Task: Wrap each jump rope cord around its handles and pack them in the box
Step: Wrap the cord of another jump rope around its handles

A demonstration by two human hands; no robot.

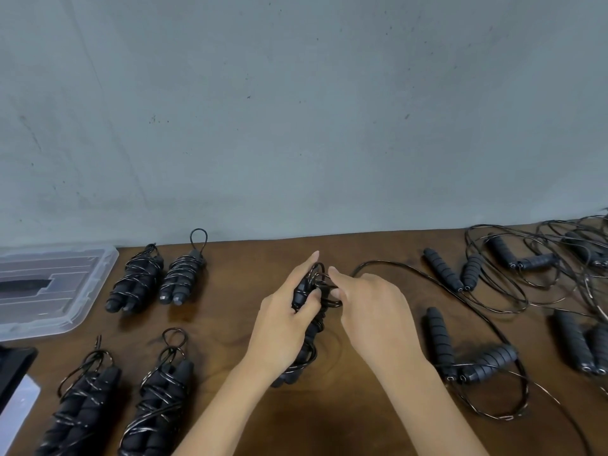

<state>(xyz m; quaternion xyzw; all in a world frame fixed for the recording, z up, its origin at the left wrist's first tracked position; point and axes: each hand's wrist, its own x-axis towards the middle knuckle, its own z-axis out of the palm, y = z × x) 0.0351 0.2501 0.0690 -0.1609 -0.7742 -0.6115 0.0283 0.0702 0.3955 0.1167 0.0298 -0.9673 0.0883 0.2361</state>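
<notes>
We grip the handles [304, 327] in our left hand [283, 327] while our right hand [368, 307] pinches the cord [427, 284], whose coils may spring loose if that pinch slips.

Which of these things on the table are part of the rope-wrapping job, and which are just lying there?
Part of the job:
- rope being wrapped, left hand, right hand
- four wrapped bundles
- loose ropes
- clear plastic box

Lying about:
- dark object at the left edge
</notes>
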